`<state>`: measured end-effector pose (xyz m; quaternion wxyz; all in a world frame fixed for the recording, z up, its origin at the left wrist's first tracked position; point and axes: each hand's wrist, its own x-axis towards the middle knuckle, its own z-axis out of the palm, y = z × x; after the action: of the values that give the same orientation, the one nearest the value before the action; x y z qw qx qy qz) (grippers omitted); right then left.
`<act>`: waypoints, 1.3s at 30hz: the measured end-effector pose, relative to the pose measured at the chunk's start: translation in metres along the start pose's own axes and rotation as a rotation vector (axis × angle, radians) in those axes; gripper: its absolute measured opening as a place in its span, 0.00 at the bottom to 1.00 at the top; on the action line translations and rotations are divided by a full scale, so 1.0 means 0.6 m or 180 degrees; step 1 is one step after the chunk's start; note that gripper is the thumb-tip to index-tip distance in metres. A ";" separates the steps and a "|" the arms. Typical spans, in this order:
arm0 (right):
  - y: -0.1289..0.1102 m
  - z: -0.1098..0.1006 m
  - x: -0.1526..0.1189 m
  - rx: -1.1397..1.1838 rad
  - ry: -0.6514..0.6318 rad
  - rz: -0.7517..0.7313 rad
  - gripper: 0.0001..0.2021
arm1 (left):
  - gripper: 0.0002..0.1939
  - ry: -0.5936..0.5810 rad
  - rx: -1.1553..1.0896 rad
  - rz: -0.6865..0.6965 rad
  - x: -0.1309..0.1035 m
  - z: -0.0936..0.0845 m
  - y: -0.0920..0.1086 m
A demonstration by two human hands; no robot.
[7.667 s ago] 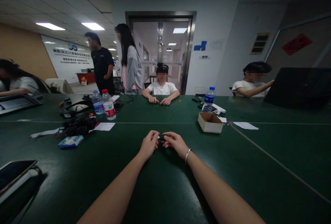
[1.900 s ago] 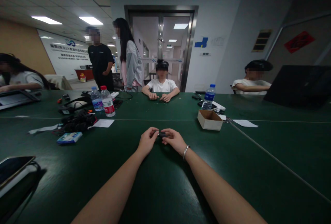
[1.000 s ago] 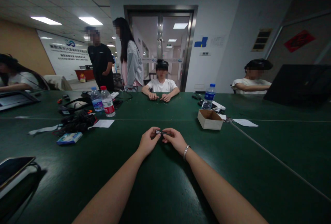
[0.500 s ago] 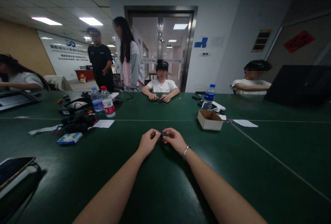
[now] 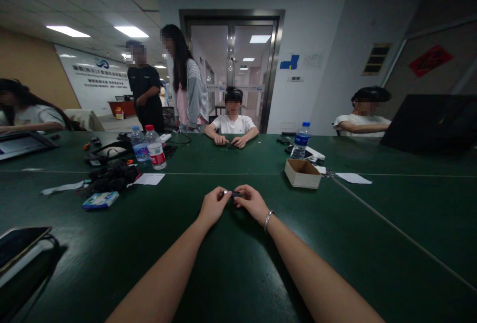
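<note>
At twelve o'clock before me, over the green table [image 5: 238, 268], is a small dark piece [image 5: 236, 194] with a silvery end [image 5: 225, 192]. My left hand [image 5: 215, 206] pinches that end; my right hand [image 5: 254, 203] grips the dark part. I judge the handling unfinished: it's in my fingers, not set down, and whether its parts are joined I can't tell. The lidless box [image 5: 302, 181] stands at two o'clock, a red-capped bottle [image 5: 156, 151] at ten.
</note>
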<state>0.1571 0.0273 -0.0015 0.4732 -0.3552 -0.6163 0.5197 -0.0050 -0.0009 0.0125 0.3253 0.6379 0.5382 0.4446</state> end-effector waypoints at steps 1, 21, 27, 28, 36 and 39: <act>0.000 0.000 0.000 0.0007 0.0006 -0.0017 0.13 | 0.19 -0.0006 0.0008 -0.0015 -0.001 0.000 0.002; 0.003 0.001 0.000 -0.0077 0.0071 0.0038 0.15 | 0.17 0.0037 0.0076 0.0098 0.002 0.001 -0.004; 0.002 0.001 0.000 -0.0042 0.0017 0.0098 0.13 | 0.18 -0.0001 0.0013 0.0029 -0.001 0.000 0.002; 0.001 0.001 0.000 -0.0031 0.0009 0.0101 0.13 | 0.18 -0.0014 0.0020 0.0022 -0.001 0.000 0.003; -0.002 0.004 -0.001 -0.0006 0.0001 0.0125 0.13 | 0.18 0.0021 0.0009 0.0032 -0.003 -0.002 0.007; 0.000 0.004 0.000 -0.0008 0.0006 0.0134 0.14 | 0.18 0.0000 -0.0002 0.0000 -0.002 -0.001 0.006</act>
<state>0.1547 0.0267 -0.0016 0.4622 -0.3691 -0.6090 0.5284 -0.0042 -0.0030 0.0160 0.3255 0.6377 0.5381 0.4447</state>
